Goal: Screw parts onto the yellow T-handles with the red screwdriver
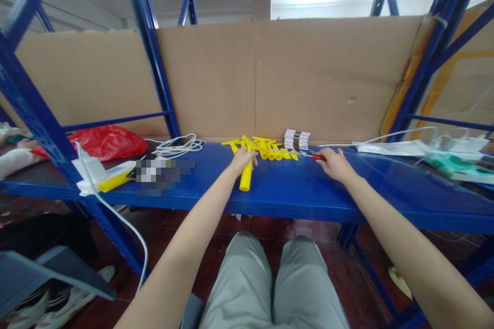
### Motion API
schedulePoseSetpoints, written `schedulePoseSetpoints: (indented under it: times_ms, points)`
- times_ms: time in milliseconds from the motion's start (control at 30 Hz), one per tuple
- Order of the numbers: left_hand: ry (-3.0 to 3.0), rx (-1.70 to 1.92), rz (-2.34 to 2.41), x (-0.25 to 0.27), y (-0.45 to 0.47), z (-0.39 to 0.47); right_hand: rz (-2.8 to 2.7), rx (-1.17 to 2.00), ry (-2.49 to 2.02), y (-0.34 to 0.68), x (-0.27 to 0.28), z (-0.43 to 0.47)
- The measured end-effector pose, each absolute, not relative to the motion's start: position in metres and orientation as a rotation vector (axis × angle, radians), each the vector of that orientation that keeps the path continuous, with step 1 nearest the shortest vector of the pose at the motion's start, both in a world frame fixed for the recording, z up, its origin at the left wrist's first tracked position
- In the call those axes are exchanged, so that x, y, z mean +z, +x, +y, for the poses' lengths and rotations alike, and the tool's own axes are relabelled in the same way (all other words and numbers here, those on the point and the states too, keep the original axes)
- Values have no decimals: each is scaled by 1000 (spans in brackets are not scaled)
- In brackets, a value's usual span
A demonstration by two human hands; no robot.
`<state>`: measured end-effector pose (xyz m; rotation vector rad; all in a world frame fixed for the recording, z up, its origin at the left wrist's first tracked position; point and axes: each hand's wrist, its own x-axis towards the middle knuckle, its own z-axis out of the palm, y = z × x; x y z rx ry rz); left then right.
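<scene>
Left hand (244, 158) is closed around a yellow tube (245, 181); from my end I cannot tell whether it touches the blue shelf (289, 190). Right hand (335, 164) grips a red-handled tool (318, 157), its tip too small for me to make out. Between the 2 hands, I see more yellow pieces (264, 150) on the shelf, just beside a white stack (296, 140).

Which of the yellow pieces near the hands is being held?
The yellow piece in the left hand; the other pieces lie clustered on the blue shelf.
</scene>
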<state>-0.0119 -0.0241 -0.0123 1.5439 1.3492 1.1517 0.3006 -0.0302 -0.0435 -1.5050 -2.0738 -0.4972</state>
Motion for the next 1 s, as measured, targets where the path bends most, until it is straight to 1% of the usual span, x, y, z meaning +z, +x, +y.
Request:
schedulePoseSetpoints:
  times_ms: [233,433,700,1000]
  points:
    - [1597,1012,1293,-12,-10,-27,-2095,-576,-1357,295,-41,-32]
    - [1694,839,1268,-16,-10,-27,-2157,-550,-1340,295,-42,-32]
    - [1726,842,1278,-17,-11,-24,-2181,-562,-1446,291,-37,-41]
    - [1715,888,1343,-15,-12,-25,-2205,-521,-1424,288,-35,-43]
